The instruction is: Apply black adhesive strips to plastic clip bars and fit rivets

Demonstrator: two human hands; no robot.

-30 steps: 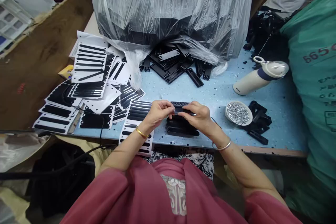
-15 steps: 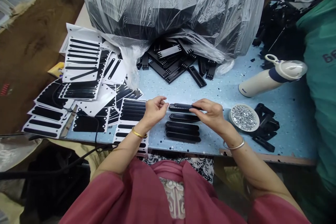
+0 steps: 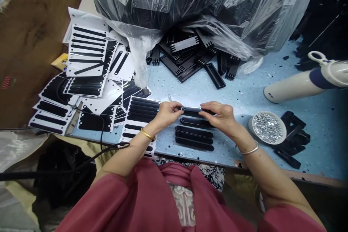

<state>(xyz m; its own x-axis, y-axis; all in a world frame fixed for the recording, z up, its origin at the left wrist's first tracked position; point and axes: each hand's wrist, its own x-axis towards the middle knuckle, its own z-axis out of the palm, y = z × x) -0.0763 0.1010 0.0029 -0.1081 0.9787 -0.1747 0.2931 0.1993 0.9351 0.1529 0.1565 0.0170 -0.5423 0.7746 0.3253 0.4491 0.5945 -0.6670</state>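
My left hand (image 3: 168, 112) and my right hand (image 3: 219, 116) meet over a long black plastic strip (image 3: 191, 110) on the blue table (image 3: 239, 94). Each hand pinches one end of the strip, fingers closed. Just below it lie three more black strips (image 3: 194, 137) in a row near the table's front edge. A sheet of black adhesive strips on white backing (image 3: 138, 116) lies right beside my left wrist.
Several white sheets with black strips (image 3: 87, 65) are heaped at the left. A big clear plastic bag (image 3: 190, 3) of black parts stands at the back, with black comb-like pieces (image 3: 190, 61) spilled before it. A bowl of small silver bits (image 3: 267, 127), black clips (image 3: 293, 139) and a white bottle (image 3: 301, 83) are at the right.
My left hand has come back to the strip's left end and closed on it. The view has shifted, so everything sits a little further right and nearer.
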